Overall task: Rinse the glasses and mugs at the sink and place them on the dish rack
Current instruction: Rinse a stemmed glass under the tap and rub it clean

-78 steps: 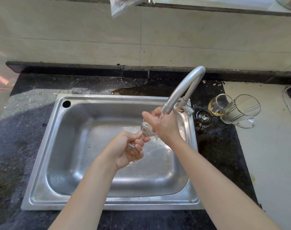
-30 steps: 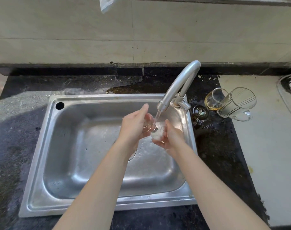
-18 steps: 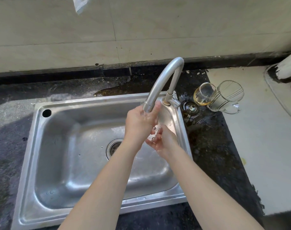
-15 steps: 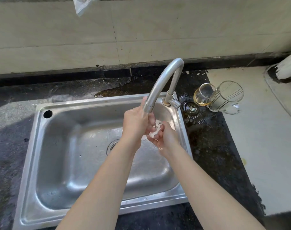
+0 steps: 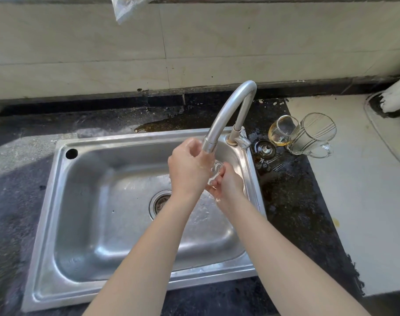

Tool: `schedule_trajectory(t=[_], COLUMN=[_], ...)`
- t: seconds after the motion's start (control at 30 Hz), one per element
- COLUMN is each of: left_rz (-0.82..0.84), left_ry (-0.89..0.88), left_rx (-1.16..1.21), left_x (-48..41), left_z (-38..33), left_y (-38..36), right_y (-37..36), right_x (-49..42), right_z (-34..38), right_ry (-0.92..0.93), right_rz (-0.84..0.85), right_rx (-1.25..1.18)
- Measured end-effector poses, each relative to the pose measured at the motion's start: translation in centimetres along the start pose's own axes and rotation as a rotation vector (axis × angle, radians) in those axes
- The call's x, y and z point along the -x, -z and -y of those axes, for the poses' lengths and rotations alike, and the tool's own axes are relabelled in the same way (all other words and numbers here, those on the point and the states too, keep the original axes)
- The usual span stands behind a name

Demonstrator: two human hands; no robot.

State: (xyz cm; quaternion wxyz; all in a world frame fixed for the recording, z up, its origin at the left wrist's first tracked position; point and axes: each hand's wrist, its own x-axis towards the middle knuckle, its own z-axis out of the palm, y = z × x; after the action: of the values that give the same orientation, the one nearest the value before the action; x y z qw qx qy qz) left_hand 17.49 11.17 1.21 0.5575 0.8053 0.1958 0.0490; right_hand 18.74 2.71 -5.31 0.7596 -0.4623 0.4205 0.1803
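My right hand cups the glass under the tap for water; my left hand grips its rim

Obs., your own body only: two forearms, bare from the bottom edge up to the wrists, with skin alone along their whole visible length. Left hand and right hand are likewise bare. The forearms are slender and smooth, broadening toward the frame edge. There is a wet gloss on the left hand's fingers — nails too small to judge.
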Motion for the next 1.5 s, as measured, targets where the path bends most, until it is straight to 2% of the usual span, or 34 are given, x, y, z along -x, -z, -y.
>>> schedule_trajectory(t=[0.1, 0.13, 0.2, 0.33, 0.53, 0.6, 0.7, 0.77, 0.83, 0.93, 1.0, 1.07, 1.1, 1.23, 1.3, 1.37, 1.5], left_rz=[-0.018, 0.014, 0.118, 0.436, 0.770, 0.749, 0.600, 0.564, 0.581, 0.606, 0.604, 0.584, 0.565, 0.540, 0.504, 0.447, 0.411], left_ry=[-0.132, -0.101, 0.069, 0.440, 0.450, 0.430, 0.341, 0.357, 0.413, 0.491, 0.516, 0.494, 0.447, 0.217, 0.196, 0.179, 0.157], left_rx=[-0.294, -0.386, -0.461, -0.193, 0.034, 0.084, -0.028, 0.008, 0.133, 0.275, 0.333, 0.359, 0.303, -0.226, -0.388, -0.471, -0.461], left_x=[0.1, 0.1, -0.6, -1.3, -0.6, -0.1, 1.1, 1.6, 1.7, 1.6, 1.5, 1.5, 1.5, 1.8, 1.9, 1.8, 1.7], left_z=[-0.4, -0.6, -0.5, 0.0, 1.5, 2.1, 2.4, 2.6, 3.2, 3.9, 4.2, 3.9, 3.7, 3.9, 5.4, 6.9, 8.0], left_y=[0.4, 0.7, 1.4, 3.9, 6.8, 6.6, 5.5, 5.2, 5.8, 7.3, 7.8, 7.8, 7.6, 5.7, 4.7, 4.2, 3.7], right_y=[0.1, 0.1, 0.1, -0.4, -2.0, -2.7, -3.3, -3.4, -3.3, -2.9, -2.9, -3.2, -3.4, -3.6, -3.8, -3.9, -2.6], right_x=[0.2, 0.3, 0.4, 1.0, 2.4, 2.8, 3.3, 3.4, 3.3, 4.1, 4.8, 4.9, 4.7, 3.7, 3.6, 3.7, 4.2], right_z=[0.6, 0.8, 1.2, 1.8, 2.8, 3.2, 3.3, 3.6, 4.5, 6.6, 7.4, 7.2, 6.7, 3.6, 2.3, 1.6, 2.7], right_ry=[0.084, 0.117, 0.196, 0.402, 0.621, 0.683, 0.748, 0.750, 0.643, 0.342, 0.283, 0.339, 0.394, 0.580, 0.671, 0.685, 0.623], right_rz=[-0.014, -0.017, -0.018, 0.019, 0.157, 0.198, 0.154, 0.171, 0.304, 0.652, 0.741, 0.688, 0.607, 0.237, 0.244, 0.291, 0.363], right_rx=[0.048, 0.076, 0.149, 0.348, 0.628, 0.776, 1.020, 1.092, 1.159, 1.216, 1.256, 1.230, 1.210, 1.046, 0.941, 0.802, 0.626])
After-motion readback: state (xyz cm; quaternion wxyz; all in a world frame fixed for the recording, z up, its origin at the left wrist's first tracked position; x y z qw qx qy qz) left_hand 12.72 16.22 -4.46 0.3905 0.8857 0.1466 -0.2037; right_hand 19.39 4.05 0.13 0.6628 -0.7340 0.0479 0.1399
